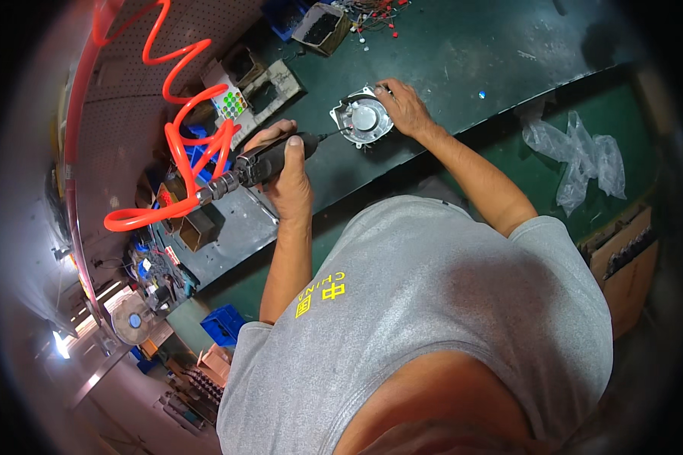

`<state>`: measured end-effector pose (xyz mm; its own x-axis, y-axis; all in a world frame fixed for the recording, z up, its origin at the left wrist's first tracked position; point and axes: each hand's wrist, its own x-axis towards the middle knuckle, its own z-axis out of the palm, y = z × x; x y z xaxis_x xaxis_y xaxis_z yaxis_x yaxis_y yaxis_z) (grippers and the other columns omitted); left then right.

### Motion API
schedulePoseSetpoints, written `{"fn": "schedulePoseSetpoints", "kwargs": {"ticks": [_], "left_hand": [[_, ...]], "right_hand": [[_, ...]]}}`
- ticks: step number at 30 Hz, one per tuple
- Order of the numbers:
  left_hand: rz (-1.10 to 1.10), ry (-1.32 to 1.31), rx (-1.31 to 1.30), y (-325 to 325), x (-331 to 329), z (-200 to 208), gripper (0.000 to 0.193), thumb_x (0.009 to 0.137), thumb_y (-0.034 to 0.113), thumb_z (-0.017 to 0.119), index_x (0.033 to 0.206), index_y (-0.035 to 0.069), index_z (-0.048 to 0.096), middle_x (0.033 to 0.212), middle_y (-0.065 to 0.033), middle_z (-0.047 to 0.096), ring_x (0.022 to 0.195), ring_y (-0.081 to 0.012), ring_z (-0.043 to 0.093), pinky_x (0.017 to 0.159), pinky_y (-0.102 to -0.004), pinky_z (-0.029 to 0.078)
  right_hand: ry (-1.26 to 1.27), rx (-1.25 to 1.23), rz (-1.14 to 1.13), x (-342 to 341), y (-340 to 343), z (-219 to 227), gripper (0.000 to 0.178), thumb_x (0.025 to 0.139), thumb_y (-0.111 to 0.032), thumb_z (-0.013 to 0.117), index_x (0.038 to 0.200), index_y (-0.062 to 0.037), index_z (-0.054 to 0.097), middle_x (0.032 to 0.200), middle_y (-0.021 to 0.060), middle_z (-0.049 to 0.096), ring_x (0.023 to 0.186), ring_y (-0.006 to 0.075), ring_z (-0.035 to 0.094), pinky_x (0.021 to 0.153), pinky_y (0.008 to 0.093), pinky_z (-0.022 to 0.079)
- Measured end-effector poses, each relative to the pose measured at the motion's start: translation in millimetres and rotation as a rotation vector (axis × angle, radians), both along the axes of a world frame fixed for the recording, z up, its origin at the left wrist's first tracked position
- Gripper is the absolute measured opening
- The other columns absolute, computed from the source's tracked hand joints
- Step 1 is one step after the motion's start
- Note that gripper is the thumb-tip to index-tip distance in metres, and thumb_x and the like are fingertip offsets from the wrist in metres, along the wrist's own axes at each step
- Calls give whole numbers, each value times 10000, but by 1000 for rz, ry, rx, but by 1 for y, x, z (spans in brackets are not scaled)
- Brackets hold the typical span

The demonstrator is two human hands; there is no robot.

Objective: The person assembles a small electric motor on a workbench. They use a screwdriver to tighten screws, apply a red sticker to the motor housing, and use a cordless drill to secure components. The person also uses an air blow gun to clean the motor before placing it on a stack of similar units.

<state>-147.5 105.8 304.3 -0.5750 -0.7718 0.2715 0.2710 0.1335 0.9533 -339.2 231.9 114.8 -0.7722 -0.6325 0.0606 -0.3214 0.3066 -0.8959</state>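
My left hand [291, 180] is wrapped around a black air screwdriver [261, 161], its thumb along the body. A thin bit runs from the tool to the left side of a round silver metal housing [365, 119]; whether the bit sits in a screw is too small to tell. The housing lies on the dark green workbench [440, 72], with lugs at its rim and a raised disc in its middle. My right hand [407, 108] grips its right rim with the fingers. From the screwdriver's rear fitting runs a coiled orange air hose [176, 145].
The hose loops up beside a pegboard [118, 114] at the left. Small bins, including a box of dark parts [321, 29], and loose wired red-and-white connectors [372, 17] stand at the back. Clear plastic bags [577, 159] lie right, beyond the bench edge. A blue crate [222, 324] is lower left.
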Motion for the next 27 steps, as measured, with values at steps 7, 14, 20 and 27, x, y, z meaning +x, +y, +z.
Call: {"fn": "schedulePoseSetpoints", "kwargs": {"ticks": [7,14,20,27], "left_hand": [[-6,-12,-41,-3,2,-3,372,893,-4,702,1223,52,541,1176,-146,631,1130,-283,633,1087,-511,505],[-8,-37,-62,-2,3,-1,368,899,-18,695,1227,46,540,1183,-145,640,1131,-277,641,1080,-510,509],[-60,-153,-46,0,-4,10,342,891,10,728,1203,34,590,1195,-129,681,1111,-220,651,1029,-408,517],[-365,-273,-42,-25,-25,22,381,864,32,762,1225,30,640,1248,-102,696,1098,-156,613,987,-355,511]], "right_hand": [[14,0,3,-1,1,-3,502,1031,-473,518,1277,-48,625,1253,227,666,1181,436,590,1036,486,452],[-10,0,1,0,0,-5,515,1029,-479,524,1289,-45,618,1276,228,656,1200,437,580,1047,486,450],[-14,16,9,0,0,-4,515,1024,-472,530,1295,-41,610,1280,226,654,1202,436,579,1048,487,447],[16,-5,16,0,0,-2,495,1022,-460,537,1277,-43,616,1261,224,659,1194,434,582,1042,487,447]]}}
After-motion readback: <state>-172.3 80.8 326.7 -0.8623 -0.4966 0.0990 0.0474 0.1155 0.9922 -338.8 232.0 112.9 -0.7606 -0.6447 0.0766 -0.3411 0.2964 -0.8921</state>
